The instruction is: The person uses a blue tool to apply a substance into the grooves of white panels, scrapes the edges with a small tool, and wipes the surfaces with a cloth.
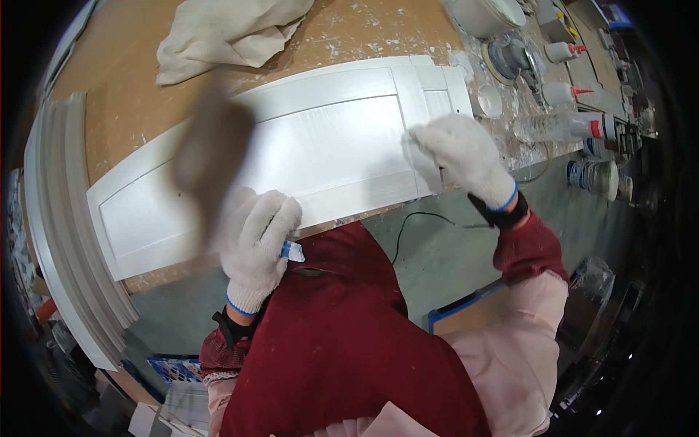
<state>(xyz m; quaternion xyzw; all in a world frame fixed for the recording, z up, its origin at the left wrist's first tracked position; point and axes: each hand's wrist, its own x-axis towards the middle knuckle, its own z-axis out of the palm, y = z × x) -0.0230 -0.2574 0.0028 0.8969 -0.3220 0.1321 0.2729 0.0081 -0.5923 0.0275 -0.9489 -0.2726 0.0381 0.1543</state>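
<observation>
A long white panelled door (pixel 331 138) lies flat on the workbench, with raised frame strips around its recessed fields. My left hand (pixel 256 244), in a white knitted glove, is at the door's near edge with its fingers bent. From that hand's right side sticks out a small blue-and-white piece (pixel 293 251), whose kind I cannot make out. My right hand (pixel 464 151), gloved alike, is over the right part of the door. Its fingers are drawn together and point left; whatever they may hold is hidden. A blurred brown shape (pixel 212 146) covers part of the door's left half.
A cream cloth (pixel 229 36) lies on the paint-spotted workbench (pixel 364 33). To the right are a white bucket (pixel 489 14), a sander (pixel 510 60), red-tipped bottles (pixel 562 51) and a clear bottle (pixel 546 127). Long white mouldings (pixel 69 218) stand at left. A dark cable (pixel 408 217) hangs below the bench edge.
</observation>
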